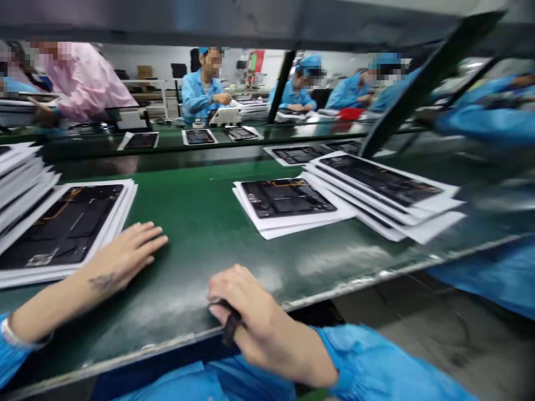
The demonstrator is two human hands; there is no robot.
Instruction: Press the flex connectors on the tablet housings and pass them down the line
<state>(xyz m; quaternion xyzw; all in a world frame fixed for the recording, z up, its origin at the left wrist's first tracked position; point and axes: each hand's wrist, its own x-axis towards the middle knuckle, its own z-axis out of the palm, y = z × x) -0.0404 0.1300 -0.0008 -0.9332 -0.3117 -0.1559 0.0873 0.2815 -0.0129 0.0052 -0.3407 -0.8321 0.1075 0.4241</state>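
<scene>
My left hand (129, 253) lies flat over the green bench, fingers stretched out and nothing in them. Just beside it, on the left, a black tablet housing (62, 228) with orange flex cable rests on white sheets. My right hand (246, 306) is curled near the bench's front edge. A small dark object (230, 328) shows at its thumb, partly covered by the fingers; its kind is unclear. Beyond that hand, another opened tablet housing (288, 199) sits on white paper, next to a stack of housings and sheets (384, 184).
A tall stack of white sheets (20, 189) stands at the left edge. A slanted dark post (418, 94) rises behind the right stack. More housings lie on the far bench (142, 140), where several people in blue and one in pink work. A blue sleeve (493, 273) is close on the right.
</scene>
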